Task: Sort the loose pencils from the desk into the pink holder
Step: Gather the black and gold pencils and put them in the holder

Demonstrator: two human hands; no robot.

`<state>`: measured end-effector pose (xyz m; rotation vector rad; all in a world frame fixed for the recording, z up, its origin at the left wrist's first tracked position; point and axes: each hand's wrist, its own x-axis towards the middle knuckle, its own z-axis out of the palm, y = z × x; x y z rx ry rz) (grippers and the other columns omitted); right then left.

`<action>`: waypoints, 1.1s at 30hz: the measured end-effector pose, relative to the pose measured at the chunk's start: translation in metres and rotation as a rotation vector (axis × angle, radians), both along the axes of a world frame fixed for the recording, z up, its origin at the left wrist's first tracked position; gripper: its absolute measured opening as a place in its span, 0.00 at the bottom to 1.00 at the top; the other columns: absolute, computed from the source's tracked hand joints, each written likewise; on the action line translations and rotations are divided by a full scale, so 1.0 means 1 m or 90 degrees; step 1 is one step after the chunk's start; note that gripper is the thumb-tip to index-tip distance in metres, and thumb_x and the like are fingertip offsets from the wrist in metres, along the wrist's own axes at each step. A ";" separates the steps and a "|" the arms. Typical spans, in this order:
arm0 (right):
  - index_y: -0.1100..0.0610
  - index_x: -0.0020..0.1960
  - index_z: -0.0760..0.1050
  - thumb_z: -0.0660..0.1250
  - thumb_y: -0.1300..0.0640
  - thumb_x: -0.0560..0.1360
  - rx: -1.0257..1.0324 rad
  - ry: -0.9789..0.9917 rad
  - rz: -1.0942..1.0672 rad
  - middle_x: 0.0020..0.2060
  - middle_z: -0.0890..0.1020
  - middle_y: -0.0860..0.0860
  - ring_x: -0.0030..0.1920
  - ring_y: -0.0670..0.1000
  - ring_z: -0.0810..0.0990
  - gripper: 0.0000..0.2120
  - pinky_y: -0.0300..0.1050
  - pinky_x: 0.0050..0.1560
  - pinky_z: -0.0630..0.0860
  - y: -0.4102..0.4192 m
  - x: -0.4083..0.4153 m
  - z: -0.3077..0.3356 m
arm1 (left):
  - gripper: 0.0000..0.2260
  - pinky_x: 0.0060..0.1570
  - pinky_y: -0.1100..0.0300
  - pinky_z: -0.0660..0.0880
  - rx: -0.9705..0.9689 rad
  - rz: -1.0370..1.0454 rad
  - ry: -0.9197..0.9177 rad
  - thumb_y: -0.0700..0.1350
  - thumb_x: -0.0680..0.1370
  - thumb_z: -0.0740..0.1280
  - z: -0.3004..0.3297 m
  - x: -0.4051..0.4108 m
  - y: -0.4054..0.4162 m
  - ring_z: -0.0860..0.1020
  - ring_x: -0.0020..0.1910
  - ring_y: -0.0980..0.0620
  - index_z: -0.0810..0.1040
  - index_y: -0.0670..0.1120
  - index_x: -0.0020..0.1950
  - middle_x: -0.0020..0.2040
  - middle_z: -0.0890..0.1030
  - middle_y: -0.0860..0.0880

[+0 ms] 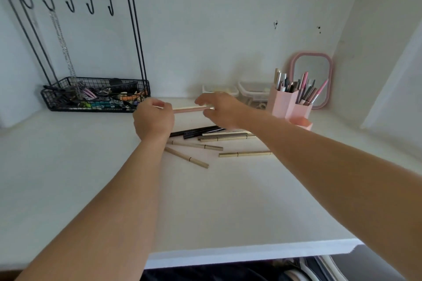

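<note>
White desk top (91, 178) against a pale wall carries our pink plastic hexagonal holder (283, 104), already crowded with upright pens and pencils, while a black wire basket (96, 96) of clips and oddments sits far left. Between them we hold a pale pink pencil (189, 109) level above the desk, left hand (154, 118) clenched round one end and right hand (219, 109) pinching the other, over loose gold and black pencils (217, 141) (no lettering is legible).

bare desk (228, 201) front, pencils (205, 141) centre
</note>
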<state>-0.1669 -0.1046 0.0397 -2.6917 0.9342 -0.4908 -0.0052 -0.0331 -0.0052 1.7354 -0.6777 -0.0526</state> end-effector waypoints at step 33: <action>0.55 0.53 0.84 0.70 0.57 0.76 0.060 -0.155 -0.008 0.47 0.85 0.47 0.48 0.45 0.81 0.08 0.35 0.53 0.75 0.015 -0.018 -0.033 | 0.08 0.59 0.49 0.74 0.100 -0.070 -0.212 0.46 0.79 0.64 -0.003 -0.024 0.006 0.80 0.55 0.48 0.82 0.49 0.55 0.55 0.82 0.51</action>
